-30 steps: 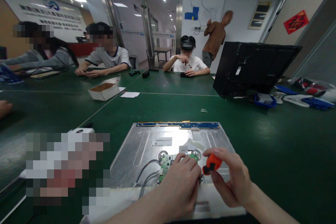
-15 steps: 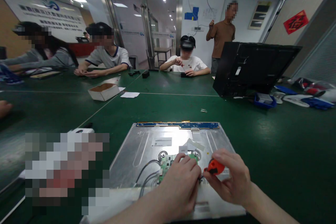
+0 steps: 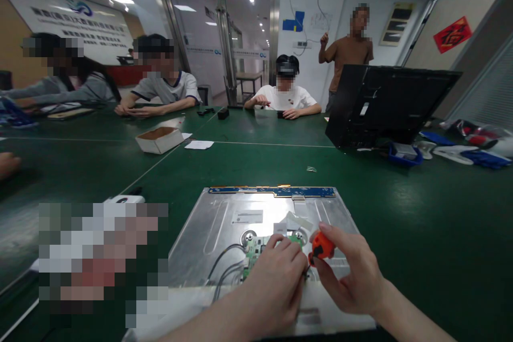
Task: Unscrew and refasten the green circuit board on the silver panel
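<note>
In front of me lies a silvery metal display panel [image 3: 218, 224], back side up, with a green circuit board [image 3: 252, 248] on it and dark cables [image 3: 224, 251] running from the board's left side. My right hand [image 3: 350, 267] pinches the orange and black handle of a screwdriver [image 3: 324, 245] between thumb and fingers. Its short dark shaft points down and left beside my other hand. Curled over the board's right part, my left hand [image 3: 280, 267] has its fingers closed together. The fingertips and whatever they hold are hidden, as is the screwdriver's tip.
A blue circuit strip [image 3: 256, 191] edges the panel's far side. Beyond it are an open white box [image 3: 159, 140], paper [image 3: 199, 145] and a large black monitor [image 3: 390, 104]. A blue tray [image 3: 404, 155] and gloves [image 3: 487, 157] lie right. Several people are across the table.
My right hand has turned the screwdriver handle back and forth, its fingers shifting around it. My left hand has stayed in place. The standing person behind has moved right.
</note>
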Demonstrator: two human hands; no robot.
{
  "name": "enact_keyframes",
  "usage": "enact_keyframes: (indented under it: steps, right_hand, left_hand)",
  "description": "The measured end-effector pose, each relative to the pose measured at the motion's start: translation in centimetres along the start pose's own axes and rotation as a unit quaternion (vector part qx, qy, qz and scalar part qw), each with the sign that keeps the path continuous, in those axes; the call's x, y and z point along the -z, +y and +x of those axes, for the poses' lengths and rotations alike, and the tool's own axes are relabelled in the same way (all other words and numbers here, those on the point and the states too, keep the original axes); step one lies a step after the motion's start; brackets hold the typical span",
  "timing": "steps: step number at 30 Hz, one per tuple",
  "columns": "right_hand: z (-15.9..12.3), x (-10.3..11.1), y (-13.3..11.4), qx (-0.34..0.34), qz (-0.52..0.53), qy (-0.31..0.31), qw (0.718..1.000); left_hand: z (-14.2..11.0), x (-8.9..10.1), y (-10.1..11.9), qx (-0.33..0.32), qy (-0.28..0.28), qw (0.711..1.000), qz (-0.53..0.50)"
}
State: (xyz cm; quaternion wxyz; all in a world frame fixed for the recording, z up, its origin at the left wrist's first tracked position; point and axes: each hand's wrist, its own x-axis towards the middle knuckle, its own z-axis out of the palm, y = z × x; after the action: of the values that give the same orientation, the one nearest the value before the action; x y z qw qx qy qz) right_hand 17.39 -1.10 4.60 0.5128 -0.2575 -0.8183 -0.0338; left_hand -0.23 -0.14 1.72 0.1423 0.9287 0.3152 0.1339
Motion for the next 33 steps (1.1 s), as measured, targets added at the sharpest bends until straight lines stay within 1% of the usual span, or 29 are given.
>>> enact_keyframes:
  steps: [12, 21, 26, 33]
  right_hand:
    - [-0.57, -0.31, 0.23, -0.007, -0.005, 0.016, 1.000]
    - [-0.24, -0.10, 0.15, -0.007, 0.002, -0.008, 1.000]
    - [-0.37, -0.18, 0.10, -0.021, -0.009, -0.013, 1.000]
    - [-0.55, -0.32, 0.16, -0.021, -0.018, 0.007, 1.000]
  left_hand:
    - [0.07, -0.13, -0.12, -0.003, -0.005, 1.000, 0.003]
    - [0.13, -0.05, -0.05, -0.002, -0.001, 1.000, -0.004]
    - [0.20, -0.06, -0.05, -0.004, 0.002, 1.000, -0.003]
    - [0.18, -0.08, -0.02, -0.001, -0.005, 1.000, 0.005]
